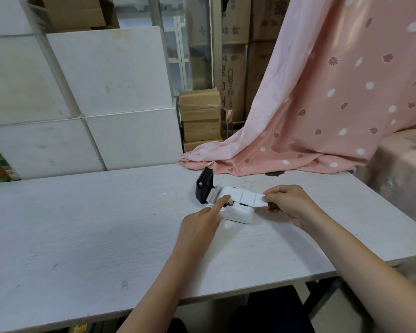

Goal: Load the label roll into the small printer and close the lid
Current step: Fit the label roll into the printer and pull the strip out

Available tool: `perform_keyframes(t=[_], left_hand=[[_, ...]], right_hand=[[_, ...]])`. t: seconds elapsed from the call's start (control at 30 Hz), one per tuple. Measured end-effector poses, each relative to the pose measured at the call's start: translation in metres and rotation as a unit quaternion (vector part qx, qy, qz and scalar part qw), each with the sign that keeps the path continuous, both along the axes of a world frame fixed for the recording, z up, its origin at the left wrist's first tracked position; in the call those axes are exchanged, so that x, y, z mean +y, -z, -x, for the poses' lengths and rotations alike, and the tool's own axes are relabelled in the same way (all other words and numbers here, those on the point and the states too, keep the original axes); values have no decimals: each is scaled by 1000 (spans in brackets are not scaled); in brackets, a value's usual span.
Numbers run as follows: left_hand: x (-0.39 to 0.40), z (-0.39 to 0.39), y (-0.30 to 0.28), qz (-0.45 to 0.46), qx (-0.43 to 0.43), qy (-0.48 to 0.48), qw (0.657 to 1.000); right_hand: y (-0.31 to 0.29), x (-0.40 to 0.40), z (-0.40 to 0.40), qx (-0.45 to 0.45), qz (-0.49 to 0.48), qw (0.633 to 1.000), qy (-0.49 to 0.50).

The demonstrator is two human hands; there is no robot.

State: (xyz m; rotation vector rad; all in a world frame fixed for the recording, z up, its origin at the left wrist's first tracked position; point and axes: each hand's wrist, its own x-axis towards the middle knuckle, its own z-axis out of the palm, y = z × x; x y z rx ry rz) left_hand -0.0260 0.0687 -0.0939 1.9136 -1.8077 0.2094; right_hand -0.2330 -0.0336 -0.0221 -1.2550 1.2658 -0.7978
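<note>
Now the label roll (226,191) sits in the open bay of the printer (238,212), its strip (247,198) drawn rightward over the printer. The right hand (288,203) has its grip pinched on the strip's end, likely to keep it taut. The left hand (199,224), grip loose, pins the roll with one finger. The black lid (204,186) stands open behind, on the worktop (82,224).

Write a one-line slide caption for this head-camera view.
Left hand steadies the open printer while right hand draws out the label strip.
</note>
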Motion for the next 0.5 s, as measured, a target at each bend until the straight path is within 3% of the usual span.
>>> perform_keyframes(t=[0.27, 0.37, 0.43, 0.5], left_hand=[[-4, -1, 3, 33, -9, 7, 999], [0, 1, -7, 191, -13, -29, 981], [4, -2, -12, 292, 62, -60, 953], [4, -6, -18, 262, 182, -83, 944]], right_hand=[[6, -1, 10, 1, -12, 1000, 5], [6, 1, 10, -7, -16, 1000, 6], [6, 1, 9, -11, -19, 1000, 5], [7, 0, 9, -11, -20, 1000, 7]])
